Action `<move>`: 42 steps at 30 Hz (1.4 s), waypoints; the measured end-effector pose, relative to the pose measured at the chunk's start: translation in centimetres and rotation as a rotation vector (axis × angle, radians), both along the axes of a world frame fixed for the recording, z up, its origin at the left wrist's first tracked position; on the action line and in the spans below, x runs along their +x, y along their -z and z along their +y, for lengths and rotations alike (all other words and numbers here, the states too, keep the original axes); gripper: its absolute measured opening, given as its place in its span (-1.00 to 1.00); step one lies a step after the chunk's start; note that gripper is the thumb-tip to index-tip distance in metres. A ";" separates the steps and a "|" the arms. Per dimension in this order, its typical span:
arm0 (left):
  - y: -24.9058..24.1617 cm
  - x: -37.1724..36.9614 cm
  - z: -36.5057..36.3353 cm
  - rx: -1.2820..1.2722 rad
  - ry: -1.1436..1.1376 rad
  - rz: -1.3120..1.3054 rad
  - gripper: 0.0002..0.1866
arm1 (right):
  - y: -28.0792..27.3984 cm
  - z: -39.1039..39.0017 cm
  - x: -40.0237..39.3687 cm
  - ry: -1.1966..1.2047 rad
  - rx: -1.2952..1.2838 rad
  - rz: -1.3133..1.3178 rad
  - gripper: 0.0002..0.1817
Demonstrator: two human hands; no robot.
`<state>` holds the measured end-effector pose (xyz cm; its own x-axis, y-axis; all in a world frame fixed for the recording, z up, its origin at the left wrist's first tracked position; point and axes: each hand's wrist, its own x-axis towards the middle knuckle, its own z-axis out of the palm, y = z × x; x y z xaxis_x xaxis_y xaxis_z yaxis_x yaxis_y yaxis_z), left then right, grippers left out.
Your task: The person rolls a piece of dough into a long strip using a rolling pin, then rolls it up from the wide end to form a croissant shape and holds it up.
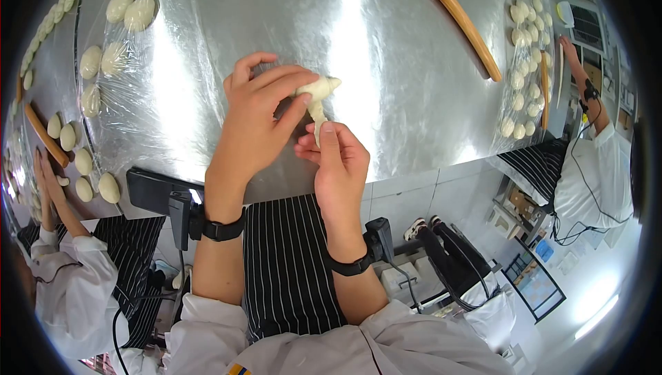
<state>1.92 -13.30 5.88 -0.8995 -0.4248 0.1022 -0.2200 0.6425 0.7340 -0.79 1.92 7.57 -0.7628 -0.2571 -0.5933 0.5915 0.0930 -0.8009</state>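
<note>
Over the metal table (289, 23), a small piece of pale dough (321, 89) is between my two hands. Its thick, rolled part with a pointed tip sits under the thumb and fingers of my left hand (256, 114). A narrow tail of the dough runs down toward me, and my right hand (336, 158) pinches its end between thumb and fingers. The left fingers curl over the top of the roll, hiding part of it.
Dough balls (140, 14) lie under plastic film at the left, and more dough balls (527, 65) at the right. A long wooden rolling pin (455, 20) rests at the upper right. A black phone-like device (155, 191) is at the near edge. Co-workers' hands (48, 178) and arms (586, 89) are on both sides.
</note>
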 end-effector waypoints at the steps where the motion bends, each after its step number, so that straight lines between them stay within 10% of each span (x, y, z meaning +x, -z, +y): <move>1: 0.0 0.1 -0.1 0.045 0.021 -0.009 -0.69 | 0.0 0.1 -0.1 -0.026 0.003 0.007 -0.67; 42: -0.5 1.4 1.4 0.142 0.068 -0.016 -0.69 | -1.3 1.5 -1.5 -0.152 -0.025 -0.180 -0.69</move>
<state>3.30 -11.93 6.37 -0.9278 -0.3718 0.0312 -0.1916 0.5467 0.8151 -2.32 3.42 8.88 -0.5966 -0.3775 -0.7083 0.7059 0.1731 -0.6868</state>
